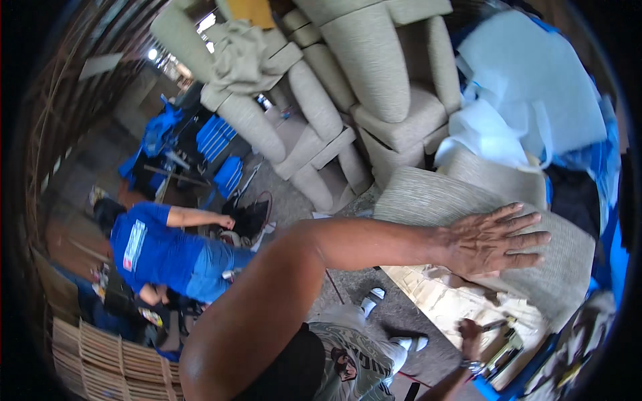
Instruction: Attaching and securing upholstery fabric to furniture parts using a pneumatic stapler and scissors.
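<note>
My left hand (495, 242) lies palm down with its fingers spread on a grey-beige ribbed upholstered panel (568, 267). The panel sits over a pale, worn wooden worktop (428, 294), partly covering it. Lower down, my right hand (471, 334), with a band at the wrist, is closed round a tool with a dark shaft (495, 325); its exact kind is too small to tell. Just beside that hand, a greenish metal tool (505, 353) lies near the worktop's edge. What lies under the panel is hidden.
Matching beige armchairs (381, 73) are stacked ahead. White foam sheeting (528, 80) and blue plastic rise at the right. At the left a person in a blue shirt (154, 247) bends over dark material (251, 217). Wooden slats (114, 361) stand at the lower left.
</note>
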`<state>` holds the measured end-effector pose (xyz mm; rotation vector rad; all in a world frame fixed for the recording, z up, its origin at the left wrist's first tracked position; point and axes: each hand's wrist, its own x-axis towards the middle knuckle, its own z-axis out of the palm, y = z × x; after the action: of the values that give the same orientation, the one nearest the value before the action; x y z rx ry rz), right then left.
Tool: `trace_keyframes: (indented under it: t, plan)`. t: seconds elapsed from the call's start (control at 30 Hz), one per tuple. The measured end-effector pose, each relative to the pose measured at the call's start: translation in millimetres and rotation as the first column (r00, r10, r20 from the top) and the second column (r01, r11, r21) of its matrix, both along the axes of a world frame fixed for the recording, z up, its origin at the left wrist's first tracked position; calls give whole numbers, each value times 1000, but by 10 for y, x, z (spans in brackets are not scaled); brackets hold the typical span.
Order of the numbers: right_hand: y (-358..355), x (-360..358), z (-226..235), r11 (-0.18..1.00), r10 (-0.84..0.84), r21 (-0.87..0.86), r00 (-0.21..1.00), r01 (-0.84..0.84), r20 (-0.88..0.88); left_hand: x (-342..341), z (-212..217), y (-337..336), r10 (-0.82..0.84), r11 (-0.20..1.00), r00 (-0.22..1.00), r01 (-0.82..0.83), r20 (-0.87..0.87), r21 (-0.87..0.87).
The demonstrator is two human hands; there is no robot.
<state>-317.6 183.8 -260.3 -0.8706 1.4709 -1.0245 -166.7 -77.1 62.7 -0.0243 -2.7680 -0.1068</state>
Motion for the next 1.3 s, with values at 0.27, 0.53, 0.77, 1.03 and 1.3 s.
trace_keyframes:
  t: [0.27,0.53,0.77,1.03,1.3]
  plan:
    - [-918,1361,2406,450,-649,-340,564,826,511,64,248,259,99,992,992,-104,-76,-74]
    - [-619,1442,2290,376,-530,-173,364,910,766,372,645,-143,-406,252,904,251,-133,935]
    - [-387,2002,2259,64,-617,-69,94,996,781,1064,-1140,-988,-416,-434,897,-341,150,834]
    - [437,1680,2439,-239,-705,3,-175,971,687,1067,-1756,509,-416,-278,904,-233,102,932]
    - [1968,1737,2838,188,-803,88,102,978,587,1570,-841,2586,-238,-261,969,-133,70,956]
